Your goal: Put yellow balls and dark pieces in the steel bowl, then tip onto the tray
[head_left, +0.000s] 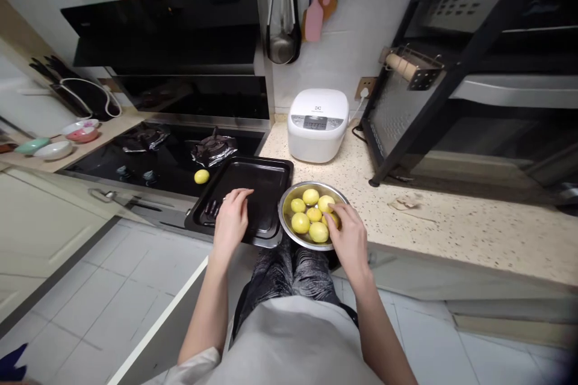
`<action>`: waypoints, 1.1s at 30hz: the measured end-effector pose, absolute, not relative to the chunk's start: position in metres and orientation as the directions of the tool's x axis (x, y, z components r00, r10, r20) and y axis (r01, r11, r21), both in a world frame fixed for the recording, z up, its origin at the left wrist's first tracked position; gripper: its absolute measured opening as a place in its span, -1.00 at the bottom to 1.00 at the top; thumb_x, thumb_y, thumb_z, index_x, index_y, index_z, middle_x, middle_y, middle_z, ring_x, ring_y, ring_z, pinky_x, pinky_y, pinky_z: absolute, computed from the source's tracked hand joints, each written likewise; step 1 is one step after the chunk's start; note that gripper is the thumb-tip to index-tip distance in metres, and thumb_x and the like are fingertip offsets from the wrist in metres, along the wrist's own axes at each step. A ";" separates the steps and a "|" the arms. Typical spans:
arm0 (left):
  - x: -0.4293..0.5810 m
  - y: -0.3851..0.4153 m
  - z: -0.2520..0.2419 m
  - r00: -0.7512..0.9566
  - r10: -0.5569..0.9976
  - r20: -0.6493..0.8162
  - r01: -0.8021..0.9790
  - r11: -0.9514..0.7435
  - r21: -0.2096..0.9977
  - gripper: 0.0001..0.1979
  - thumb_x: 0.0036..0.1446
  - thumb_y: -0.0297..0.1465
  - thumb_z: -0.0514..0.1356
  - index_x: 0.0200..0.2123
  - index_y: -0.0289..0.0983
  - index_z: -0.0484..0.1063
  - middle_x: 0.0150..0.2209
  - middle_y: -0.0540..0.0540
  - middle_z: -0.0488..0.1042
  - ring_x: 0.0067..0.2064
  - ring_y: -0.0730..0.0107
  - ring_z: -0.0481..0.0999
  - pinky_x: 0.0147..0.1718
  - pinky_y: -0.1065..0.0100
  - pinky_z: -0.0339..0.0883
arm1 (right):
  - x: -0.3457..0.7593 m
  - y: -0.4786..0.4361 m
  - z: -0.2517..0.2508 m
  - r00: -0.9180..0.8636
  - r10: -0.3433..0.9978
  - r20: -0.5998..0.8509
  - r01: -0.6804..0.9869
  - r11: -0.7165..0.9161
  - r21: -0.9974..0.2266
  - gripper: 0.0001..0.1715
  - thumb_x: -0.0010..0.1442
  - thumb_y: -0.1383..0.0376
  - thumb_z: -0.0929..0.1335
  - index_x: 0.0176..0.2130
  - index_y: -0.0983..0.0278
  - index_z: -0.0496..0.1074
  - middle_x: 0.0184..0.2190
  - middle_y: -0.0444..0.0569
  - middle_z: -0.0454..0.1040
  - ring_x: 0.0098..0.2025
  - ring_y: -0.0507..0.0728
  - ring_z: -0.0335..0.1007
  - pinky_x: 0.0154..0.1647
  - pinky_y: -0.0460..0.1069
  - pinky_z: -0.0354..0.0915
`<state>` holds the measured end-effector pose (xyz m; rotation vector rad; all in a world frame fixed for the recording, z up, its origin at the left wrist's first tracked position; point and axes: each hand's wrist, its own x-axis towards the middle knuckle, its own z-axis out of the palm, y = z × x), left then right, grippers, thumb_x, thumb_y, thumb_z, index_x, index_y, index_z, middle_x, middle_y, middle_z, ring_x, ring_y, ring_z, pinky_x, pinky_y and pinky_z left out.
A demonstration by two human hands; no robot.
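Observation:
A black baking tray (266, 180) lies across the counter's front edge, partly over the hob. My left hand (231, 219) rests on its near left part, fingers stretched out flat and holding nothing. Right of the tray stands a metal bowl (285, 204) with several peeled yellow potatoes (310, 197) in it. My right hand (347, 234) reaches into the bowl from the right, its fingers curled on a potato (333, 217) at the bowl's right side. One more yellow potato (201, 176) lies loose on the black hob, left of the tray.
A white rice cooker (318, 123) stands behind the bowl. A black shelf rack (428, 102) fills the right of the speckled counter (451, 216). The gas hob (171, 156) has foil around its burners, under a black hood (180, 30). Small bowls (54, 147) sit far left.

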<state>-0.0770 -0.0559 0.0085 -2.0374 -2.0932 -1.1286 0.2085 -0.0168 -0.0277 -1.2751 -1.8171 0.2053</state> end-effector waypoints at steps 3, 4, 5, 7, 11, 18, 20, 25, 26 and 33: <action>-0.100 -0.061 0.002 -0.162 0.884 0.439 0.891 -0.060 0.451 -0.65 0.39 -0.51 -0.02 0.02 -0.20 0.52 -0.01 -0.19 0.60 0.08 0.08 0.57 0.14 0.04 0.43 | 0.209 -0.035 -0.024 -0.207 0.766 0.608 0.596 0.592 -0.542 -0.74 0.43 0.11 0.34 -0.05 0.17 0.55 -0.10 0.07 0.61 -0.02 0.29 0.51 0.05 0.21 0.38; -0.103 -0.060 -0.001 -0.152 0.890 0.431 0.891 -0.066 0.450 -0.66 0.39 -0.51 -0.01 0.01 -0.21 0.53 -0.01 -0.19 0.61 0.08 0.08 0.57 0.14 0.04 0.44 | 0.209 -0.040 -0.023 -0.275 0.742 0.612 0.572 0.638 -0.517 -0.74 0.42 0.09 0.37 -0.05 0.17 0.56 -0.11 0.05 0.62 -0.01 0.29 0.51 0.08 0.22 0.37; -0.103 -0.059 -0.003 -0.134 0.895 0.425 0.884 -0.086 0.459 -0.66 0.38 -0.51 0.00 0.02 -0.21 0.54 0.00 -0.19 0.61 0.09 0.09 0.58 0.15 0.04 0.44 | 0.208 -0.044 -0.023 -0.340 0.718 0.607 0.551 0.676 -0.490 -0.73 0.40 0.07 0.39 -0.05 0.16 0.56 -0.11 0.04 0.63 -0.01 0.29 0.51 0.09 0.23 0.35; -0.095 -0.054 -0.010 -0.067 0.911 0.406 0.851 -0.160 0.501 -0.65 0.39 -0.49 0.02 0.09 -0.21 0.52 0.08 -0.18 0.60 0.15 0.13 0.56 0.22 0.03 0.41 | 0.206 -0.051 -0.025 -0.425 0.692 0.584 0.532 0.713 -0.458 -0.72 0.39 0.06 0.40 -0.03 0.16 0.56 -0.11 0.02 0.63 0.00 0.28 0.52 0.09 0.23 0.33; -0.065 -0.038 -0.026 0.170 0.934 0.316 0.759 -0.328 0.562 -0.47 0.34 -0.46 0.14 0.36 -0.21 0.30 0.35 -0.26 0.39 0.39 0.13 0.37 0.39 -0.02 0.25 | 0.201 -0.057 -0.028 -0.428 0.690 0.584 0.554 0.711 -0.434 -0.73 0.41 0.09 0.39 0.00 0.17 0.55 -0.09 0.02 0.64 0.02 0.29 0.52 0.11 0.24 0.32; -0.046 -0.015 -0.040 0.195 0.955 0.221 0.813 -0.284 0.508 -0.51 0.23 -0.60 0.17 0.24 -0.35 0.40 0.25 -0.35 0.46 0.30 0.03 0.45 0.34 -0.03 0.32 | 0.200 -0.068 -0.029 -0.432 0.664 0.610 0.557 0.728 -0.399 -0.78 0.43 0.19 0.38 0.03 0.17 0.54 -0.07 0.02 0.63 0.03 0.25 0.52 0.15 0.22 0.32; -0.047 -0.014 -0.041 0.173 0.954 0.244 0.828 -0.275 0.489 -0.59 0.22 -0.60 0.19 0.13 -0.31 0.47 0.12 -0.28 0.53 0.19 0.04 0.54 0.25 -0.02 0.41 | 0.200 -0.070 -0.029 -0.414 0.664 0.622 0.558 0.725 -0.402 -0.80 0.43 0.22 0.38 0.01 0.18 0.54 -0.09 0.01 0.63 0.02 0.24 0.52 0.15 0.21 0.32; -0.052 -0.020 -0.038 -0.030 0.925 0.380 0.758 -0.227 0.611 -0.68 0.21 -0.54 0.27 0.04 -0.26 0.50 0.01 -0.20 0.53 -0.01 0.15 0.60 0.03 0.11 0.56 | 0.200 -0.070 -0.028 -0.365 0.640 0.676 0.531 0.740 -0.414 -0.85 0.43 0.31 0.38 -0.02 0.20 0.53 -0.13 0.00 0.63 -0.03 0.21 0.52 0.09 0.18 0.34; -0.052 -0.024 -0.034 -0.073 0.908 0.413 0.734 -0.232 0.639 -0.69 0.22 -0.51 0.29 0.04 -0.26 0.50 0.00 -0.19 0.53 -0.05 0.18 0.59 -0.01 0.15 0.57 | 0.201 -0.070 -0.028 -0.352 0.640 0.683 0.529 0.738 -0.419 -0.86 0.42 0.33 0.37 -0.03 0.20 0.53 -0.14 0.00 0.63 -0.04 0.20 0.52 0.07 0.18 0.35; -0.021 -0.041 -0.009 -0.077 0.865 0.495 0.601 -0.356 0.716 -0.78 0.24 -0.37 0.35 -0.05 -0.22 0.52 -0.12 -0.09 0.51 -0.20 0.36 0.56 -0.23 0.37 0.53 | 0.198 -0.069 -0.032 -0.311 0.649 0.695 0.523 0.727 -0.445 -0.87 0.40 0.40 0.37 -0.09 0.22 0.53 -0.18 -0.02 0.62 -0.08 0.17 0.52 0.05 0.15 0.35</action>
